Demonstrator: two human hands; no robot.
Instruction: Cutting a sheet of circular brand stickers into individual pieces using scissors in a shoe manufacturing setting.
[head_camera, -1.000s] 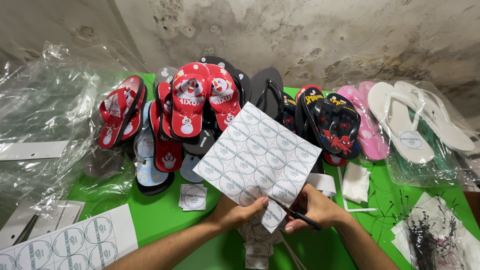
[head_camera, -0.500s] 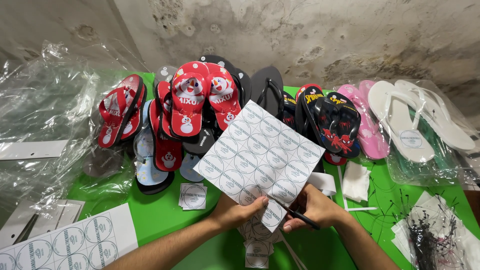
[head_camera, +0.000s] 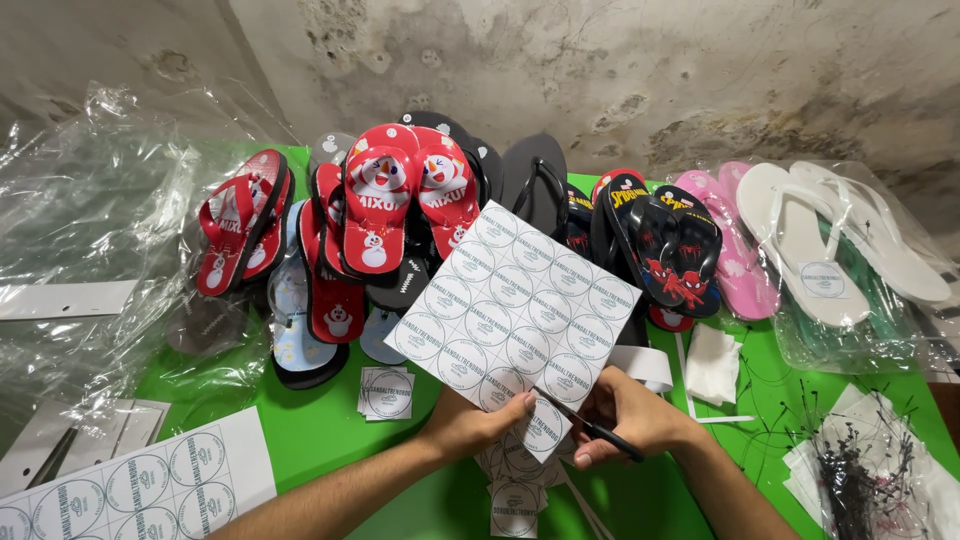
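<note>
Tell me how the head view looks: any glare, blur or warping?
Head view: evenly lit and sharp on the label sheet and both hands; white glare on the plastic wrap at left; soft shadows under the sandals; wide-angle bending toward the edges.

A green table (head_camera: 320, 430) carries a row of flip-flops along its far edge — red ones (head_camera: 380, 200), dark ones (head_camera: 665, 240), pink (head_camera: 735, 255), white (head_camera: 800, 240) — with clear plastic bags (head_camera: 90, 230) at its left edge, a label sheet (head_camera: 140, 485) at the near left corner and cut labels (head_camera: 388, 392) mid-table.
</note>
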